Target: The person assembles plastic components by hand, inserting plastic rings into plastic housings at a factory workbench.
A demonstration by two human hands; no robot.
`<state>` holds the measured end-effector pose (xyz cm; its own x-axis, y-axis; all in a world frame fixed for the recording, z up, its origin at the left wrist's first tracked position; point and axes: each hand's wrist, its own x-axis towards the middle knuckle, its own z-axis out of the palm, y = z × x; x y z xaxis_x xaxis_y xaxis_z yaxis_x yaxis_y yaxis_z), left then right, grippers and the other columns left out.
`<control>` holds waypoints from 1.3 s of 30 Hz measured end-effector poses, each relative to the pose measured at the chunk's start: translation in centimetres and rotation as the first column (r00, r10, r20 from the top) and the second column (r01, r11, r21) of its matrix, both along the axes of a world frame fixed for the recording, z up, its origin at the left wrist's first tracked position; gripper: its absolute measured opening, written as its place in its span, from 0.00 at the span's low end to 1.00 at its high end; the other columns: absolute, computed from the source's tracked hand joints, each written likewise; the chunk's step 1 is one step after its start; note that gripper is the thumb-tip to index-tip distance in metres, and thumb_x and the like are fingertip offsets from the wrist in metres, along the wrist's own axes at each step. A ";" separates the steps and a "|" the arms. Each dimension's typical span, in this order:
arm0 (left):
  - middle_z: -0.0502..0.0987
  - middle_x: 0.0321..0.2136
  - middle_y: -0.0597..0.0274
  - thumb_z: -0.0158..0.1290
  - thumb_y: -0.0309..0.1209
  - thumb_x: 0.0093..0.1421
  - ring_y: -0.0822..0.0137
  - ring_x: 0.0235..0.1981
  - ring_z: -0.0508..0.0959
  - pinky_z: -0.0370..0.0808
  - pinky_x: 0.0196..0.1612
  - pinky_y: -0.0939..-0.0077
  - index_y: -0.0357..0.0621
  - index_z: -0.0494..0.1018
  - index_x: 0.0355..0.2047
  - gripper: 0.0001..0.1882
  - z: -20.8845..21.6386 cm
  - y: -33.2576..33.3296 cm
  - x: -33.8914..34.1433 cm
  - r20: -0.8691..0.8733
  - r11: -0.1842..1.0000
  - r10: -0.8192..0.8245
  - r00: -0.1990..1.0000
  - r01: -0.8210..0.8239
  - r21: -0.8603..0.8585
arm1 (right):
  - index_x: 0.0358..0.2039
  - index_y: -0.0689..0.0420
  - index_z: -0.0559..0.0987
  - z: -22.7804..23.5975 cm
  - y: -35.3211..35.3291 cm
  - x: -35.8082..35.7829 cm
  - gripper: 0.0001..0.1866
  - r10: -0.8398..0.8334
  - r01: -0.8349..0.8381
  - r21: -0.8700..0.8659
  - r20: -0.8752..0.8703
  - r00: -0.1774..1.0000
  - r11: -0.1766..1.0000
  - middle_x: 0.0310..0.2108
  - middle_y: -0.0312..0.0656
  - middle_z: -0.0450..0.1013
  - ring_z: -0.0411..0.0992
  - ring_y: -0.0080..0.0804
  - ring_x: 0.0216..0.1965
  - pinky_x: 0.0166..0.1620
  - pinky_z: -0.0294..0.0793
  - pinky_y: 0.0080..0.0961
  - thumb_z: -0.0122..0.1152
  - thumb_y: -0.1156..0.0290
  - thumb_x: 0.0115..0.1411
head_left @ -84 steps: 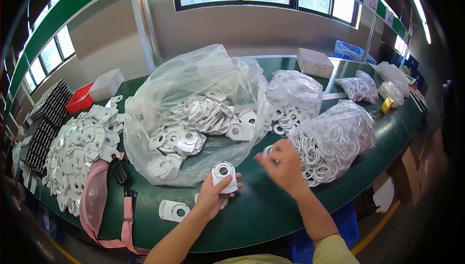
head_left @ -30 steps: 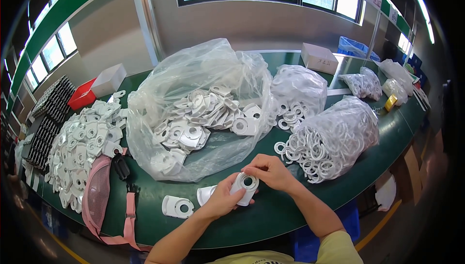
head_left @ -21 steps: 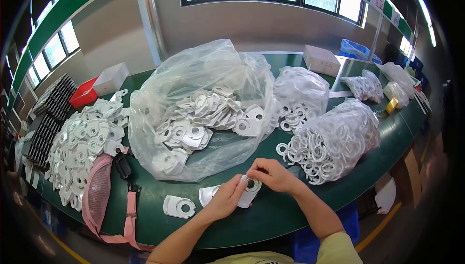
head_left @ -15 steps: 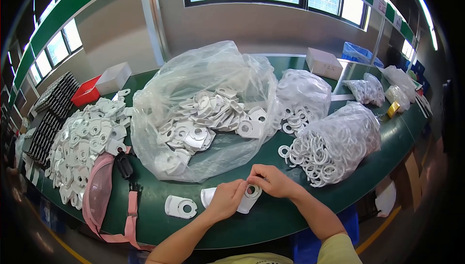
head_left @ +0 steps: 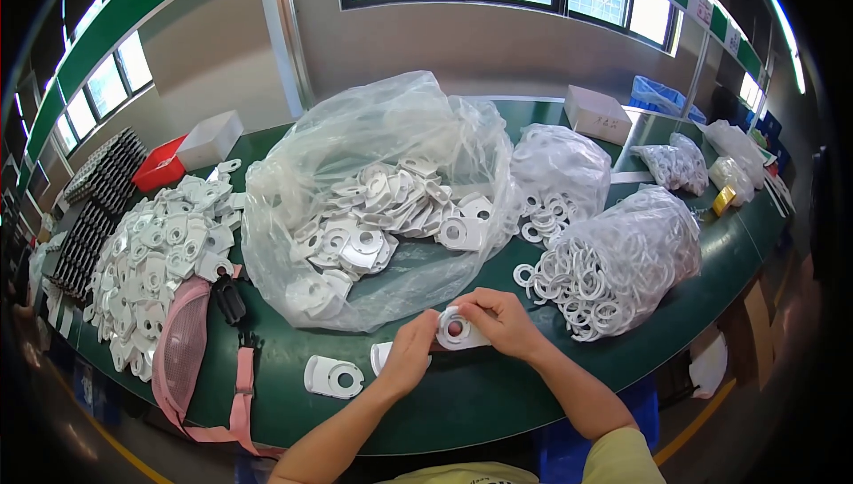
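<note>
Between my two hands is a white plastic plate with a round hole [head_left: 454, 329], raised a little over the green table. My left hand [head_left: 410, 353] grips its left side with closed fingers. My right hand [head_left: 503, 324] is closed on its right side, thumb near the hole. A fingertip shows through the hole. Just left, a second white plate [head_left: 380, 356] lies partly hidden behind my left hand. Farther left another such plate [head_left: 334, 377] lies flat on the green table [head_left: 400, 426].
A large clear bag [head_left: 275, 253] of similar plates lies ahead. White rings spill from a clear bag [head_left: 653, 235] on the right. At left are a heap of plates [head_left: 160, 253] and a pink mesh pouch [head_left: 180, 342] with strap. A red bin [head_left: 160, 164] stands behind.
The plate in my hands has turned, its hole end now toward my left hand. Both hands have shifted slightly, my right one a little lower and to the right.
</note>
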<state>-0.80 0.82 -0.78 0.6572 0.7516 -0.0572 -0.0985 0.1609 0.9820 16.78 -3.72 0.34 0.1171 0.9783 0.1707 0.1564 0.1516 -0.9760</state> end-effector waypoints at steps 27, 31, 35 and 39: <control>0.78 0.23 0.54 0.55 0.26 0.55 0.69 0.22 0.78 0.72 0.25 0.77 0.35 0.59 0.46 0.21 0.2 -1.2 1.0 -0.217 0.821 0.199 0.956 -0.042 0.569 | 0.25 0.58 0.71 -1.1 0.2 -1.0 0.11 -0.223 0.191 -0.150 -0.231 0.947 0.970 0.22 0.32 0.71 0.67 0.12 0.24 0.26 0.65 0.10 0.64 0.68 0.54; 0.77 0.22 0.55 0.54 0.27 0.56 0.69 0.20 0.77 0.71 0.24 0.77 0.36 0.61 0.48 0.21 0.0 -0.9 0.8 -0.257 0.817 0.214 0.942 -0.029 0.576 | 0.25 0.59 0.72 -0.4 -0.2 -1.6 0.13 -0.240 0.245 -0.069 0.071 0.968 0.967 0.21 0.32 0.71 0.68 0.14 0.24 0.27 0.67 0.12 0.69 0.68 0.49; 0.76 0.21 0.56 0.53 0.27 0.56 0.70 0.19 0.76 0.70 0.24 0.79 0.36 0.60 0.51 0.23 -0.3 0.3 -0.1 -0.255 0.835 0.205 0.945 -0.033 0.549 | 0.28 0.62 0.74 -0.5 -0.1 -1.1 0.11 -0.174 0.172 -0.078 -0.022 0.984 0.982 0.21 0.33 0.71 0.69 0.15 0.25 0.29 0.68 0.13 0.66 0.70 0.51; 0.75 0.19 0.53 0.54 0.28 0.55 0.62 0.19 0.75 0.70 0.25 0.73 0.37 0.60 0.53 0.26 0.4 0.4 -0.2 -0.287 0.866 0.161 0.944 0.004 0.499 | 0.27 0.63 0.74 -2.1 0.4 0.1 0.12 -0.144 0.123 -0.131 -0.165 0.976 0.984 0.20 0.35 0.72 0.65 0.14 0.21 0.24 0.63 0.15 0.62 0.67 0.55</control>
